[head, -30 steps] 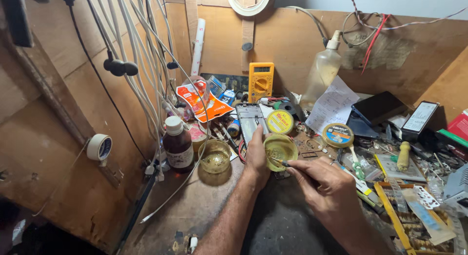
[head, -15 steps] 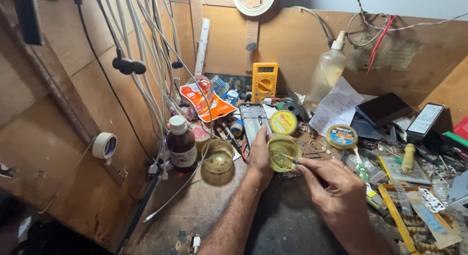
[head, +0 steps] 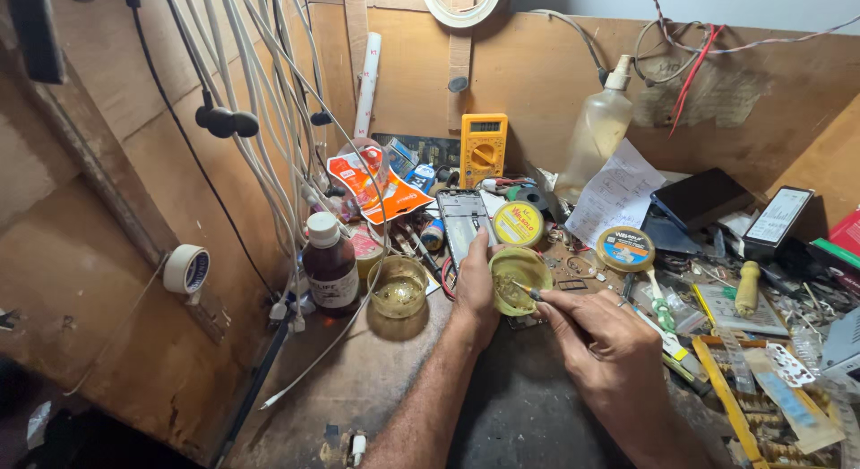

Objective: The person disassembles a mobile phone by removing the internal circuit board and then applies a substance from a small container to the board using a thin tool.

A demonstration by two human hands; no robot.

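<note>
Head view: a small round yellow-green tin of paste (head: 520, 279) is seen near the middle of the cluttered wooden desk (head: 358, 379). It is steadied by the left hand (head: 475, 285) from its nine o'clock side, the thumb and fingers (head: 485, 247) curled against the rim. From the right hand (head: 602, 341) the tin lies toward ten o'clock, close by. A thin metal tool (head: 530, 294) is pinched between the pressed-together right fingers (head: 557, 309), its long axis running from four o'clock to ten o'clock, and its tip is dipped inside the tin's open mouth. Whether the tip touches the paste cannot be told. Both hands are at the tin, the left touching it and the right reaching it only through the tool. Just beside the tin at nine o'clock an open glass jar of amber liquid (head: 398, 287) stands, and a brown bottle with a white cap (head: 330, 263) stands beyond that. At twelve o'clock a flat yellow round tin with a red label (head: 519, 223) lies.
</note>
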